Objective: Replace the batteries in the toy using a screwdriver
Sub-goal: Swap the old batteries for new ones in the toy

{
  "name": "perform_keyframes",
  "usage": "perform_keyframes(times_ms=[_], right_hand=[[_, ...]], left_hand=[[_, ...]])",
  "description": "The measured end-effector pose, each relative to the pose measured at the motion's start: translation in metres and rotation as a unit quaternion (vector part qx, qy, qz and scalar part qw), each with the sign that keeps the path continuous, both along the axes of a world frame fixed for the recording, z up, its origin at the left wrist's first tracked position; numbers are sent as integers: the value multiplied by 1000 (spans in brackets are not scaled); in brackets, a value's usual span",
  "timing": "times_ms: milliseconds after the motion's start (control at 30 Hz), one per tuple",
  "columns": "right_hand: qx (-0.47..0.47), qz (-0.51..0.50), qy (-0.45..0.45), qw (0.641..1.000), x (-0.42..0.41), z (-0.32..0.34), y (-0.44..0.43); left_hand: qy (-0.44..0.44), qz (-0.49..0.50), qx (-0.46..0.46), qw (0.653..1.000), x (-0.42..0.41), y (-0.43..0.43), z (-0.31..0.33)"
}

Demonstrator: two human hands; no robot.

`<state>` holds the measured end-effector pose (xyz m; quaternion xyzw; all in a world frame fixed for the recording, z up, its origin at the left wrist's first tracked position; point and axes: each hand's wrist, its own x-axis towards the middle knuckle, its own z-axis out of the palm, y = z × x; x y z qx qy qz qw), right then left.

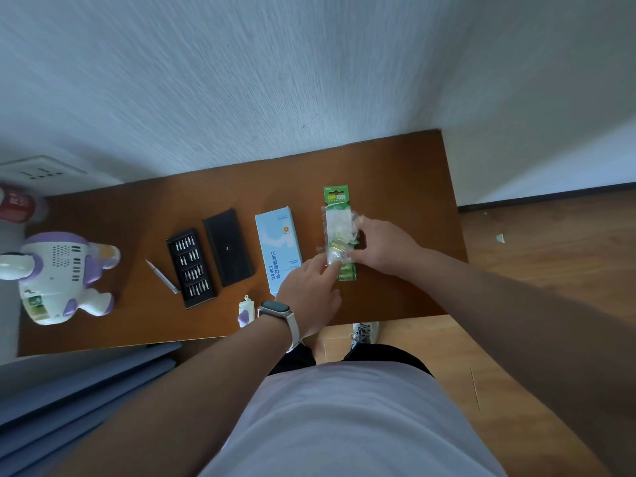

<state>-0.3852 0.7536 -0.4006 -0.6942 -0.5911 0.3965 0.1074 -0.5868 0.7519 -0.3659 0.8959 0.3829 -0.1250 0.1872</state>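
Lying flat on the smooth brown wooden table [395,166], the battery pack [336,198] is a narrow green card with "GP" printed at its far end and crumpled clear plastic over its middle. The right hand [382,249] grips the pack's right edge, fingers curled into the plastic. The left hand [309,287], a rectangular watch [274,308] on a pale strap at its wrist, reaches its fingers onto the pack's near end; whether they pinch or only press I cannot tell. Just left of the pack lies a long pale-blue cardboard box [278,247] with "24" readable in its sideways blue print. Further left of the pack sit a matte black lid [228,247], a black tray of metal bits [191,268] and a slim silver screwdriver [161,276]. Farthest left of the pack lies the toy [65,277], a glossy white and purple plastic robot with speaker holes. A small white and purple plastic piece [246,311] rests to the pack's near left
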Motion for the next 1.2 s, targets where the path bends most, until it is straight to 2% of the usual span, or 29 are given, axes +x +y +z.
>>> perform_keyframes(times_ms=[267,600,800,933,1033,1200], right_hand=[[21,-5,-14,1000,1,3,-8],[-86,44,-102,990,13,20,-15],[-65,102,-147,982,13,19,-26],[-55,96,-132,985,12,20,-32],[-58,70,-87,992,13,26,-39],[-30,21,-2,999,8,51,-54]], left_hand=[[2,1,-3,1000,-2,1,4],[8,6,-6,1000,0,0,3],[9,7,-2,1000,1,-1,3],[7,12,1,1000,2,-2,4],[-8,34,2,999,3,-4,6],[-78,98,-22,992,9,-6,18]])
